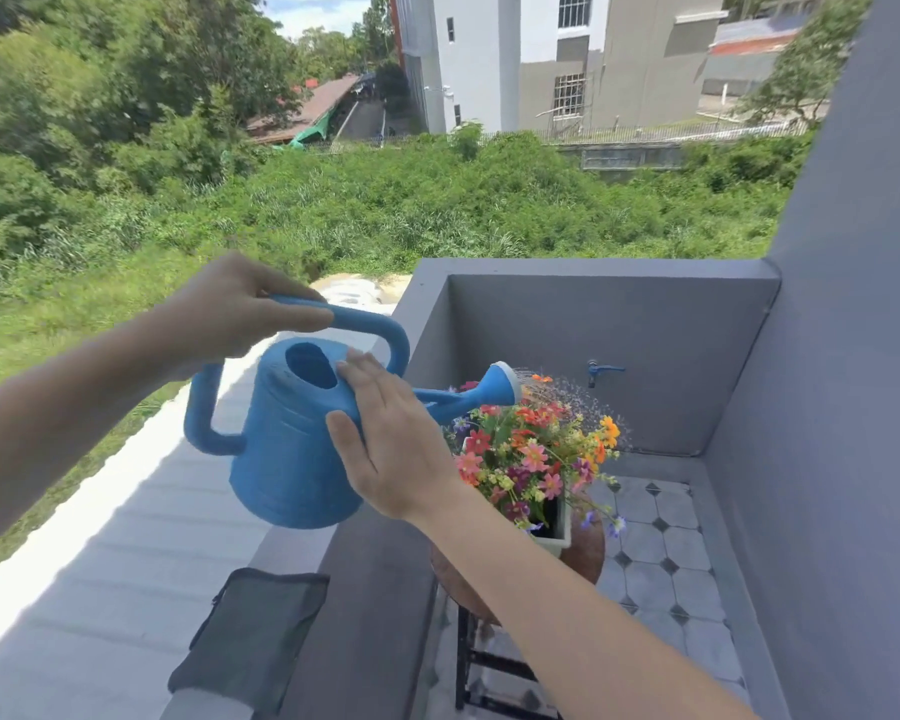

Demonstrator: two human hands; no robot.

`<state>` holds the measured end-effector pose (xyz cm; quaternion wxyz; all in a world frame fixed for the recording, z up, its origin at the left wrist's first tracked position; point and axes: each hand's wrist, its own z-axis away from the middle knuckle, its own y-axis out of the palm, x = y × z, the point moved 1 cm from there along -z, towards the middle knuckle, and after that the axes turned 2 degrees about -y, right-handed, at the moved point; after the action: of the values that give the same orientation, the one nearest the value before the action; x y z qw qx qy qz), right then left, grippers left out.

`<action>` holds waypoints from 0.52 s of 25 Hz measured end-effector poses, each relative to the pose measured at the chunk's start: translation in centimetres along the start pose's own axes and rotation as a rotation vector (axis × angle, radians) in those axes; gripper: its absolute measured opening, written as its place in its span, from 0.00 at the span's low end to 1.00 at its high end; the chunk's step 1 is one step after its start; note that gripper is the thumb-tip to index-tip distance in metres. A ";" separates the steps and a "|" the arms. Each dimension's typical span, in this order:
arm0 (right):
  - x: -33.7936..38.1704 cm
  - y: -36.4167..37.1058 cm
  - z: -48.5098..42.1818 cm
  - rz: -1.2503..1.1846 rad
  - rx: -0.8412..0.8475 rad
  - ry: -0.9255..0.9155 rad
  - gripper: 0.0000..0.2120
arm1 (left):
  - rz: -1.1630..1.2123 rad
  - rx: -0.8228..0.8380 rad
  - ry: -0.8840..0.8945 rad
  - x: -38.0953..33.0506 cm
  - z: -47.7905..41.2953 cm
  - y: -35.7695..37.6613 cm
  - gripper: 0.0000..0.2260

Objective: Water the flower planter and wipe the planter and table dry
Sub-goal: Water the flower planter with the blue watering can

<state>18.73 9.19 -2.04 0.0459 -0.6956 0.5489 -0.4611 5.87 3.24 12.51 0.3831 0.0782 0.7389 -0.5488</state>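
A blue watering can (287,449) is tilted to the right, and water sprays from its rose (505,381) over the flowers. My left hand (235,309) grips the can's top handle. My right hand (391,444) lies flat against the can's side near the spout, fingers spread. Colourful flowers (536,454) fill a pale planter (559,537), which stands on a small round brown table (591,553) with dark legs. My right forearm hides much of the table.
A grey cloth (253,636) lies draped over the grey balcony wall (375,589) at the lower left. A blue tap (596,368) sticks out of the back wall. The floor (661,553) is tiled in pale octagons. A tall grey wall closes off the right.
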 end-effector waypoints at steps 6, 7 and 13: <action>-1.1 2.0 -0.8 0.070 0.035 0.050 0.37 | 0.280 -0.379 -0.115 5.3 3.7 2.6 0.06; -1.2 2.8 -0.9 0.054 0.053 0.088 0.37 | 0.278 -0.449 -0.145 6.1 4.1 3.1 0.06; -3.3 8.6 -2.0 -0.038 0.201 0.367 0.28 | 0.328 -0.644 -0.262 10.6 4.9 7.2 0.12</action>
<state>11.29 9.35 -7.76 0.0058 -0.6020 0.4862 -0.6333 4.74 -1.50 -0.34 0.5619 0.0003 0.7959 -0.2252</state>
